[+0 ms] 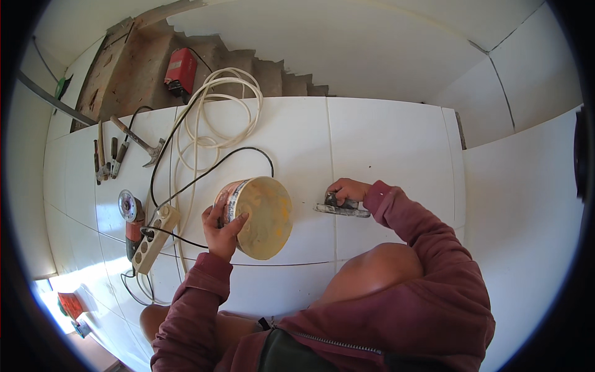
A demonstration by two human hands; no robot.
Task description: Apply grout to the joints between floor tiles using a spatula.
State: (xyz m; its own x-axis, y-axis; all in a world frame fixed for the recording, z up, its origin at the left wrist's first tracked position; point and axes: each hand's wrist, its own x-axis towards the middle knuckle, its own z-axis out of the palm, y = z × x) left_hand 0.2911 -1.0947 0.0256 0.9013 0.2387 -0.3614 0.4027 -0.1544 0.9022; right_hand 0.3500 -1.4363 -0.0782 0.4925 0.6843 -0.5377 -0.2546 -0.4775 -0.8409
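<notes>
My left hand (223,232) grips the rim of a round plastic bucket (265,218), thumb over the edge and fingers on the outer wall. The bucket is tilted so its pale, stained inside faces me. To its right my right hand (347,191) is closed round the dark handle of a grout float (343,211), whose flat, smeared base points down towards the white tiles (297,242). Whether the float touches the tiles I cannot tell.
Left of the bucket lie a power strip (156,239) and an angle grinder (132,226). A coiled cream cable (248,118), a hammer (139,141) and several hand tools (111,158) lie farther off. A red machine (180,71) stands on the bare stairs (139,68) beyond the tile edge.
</notes>
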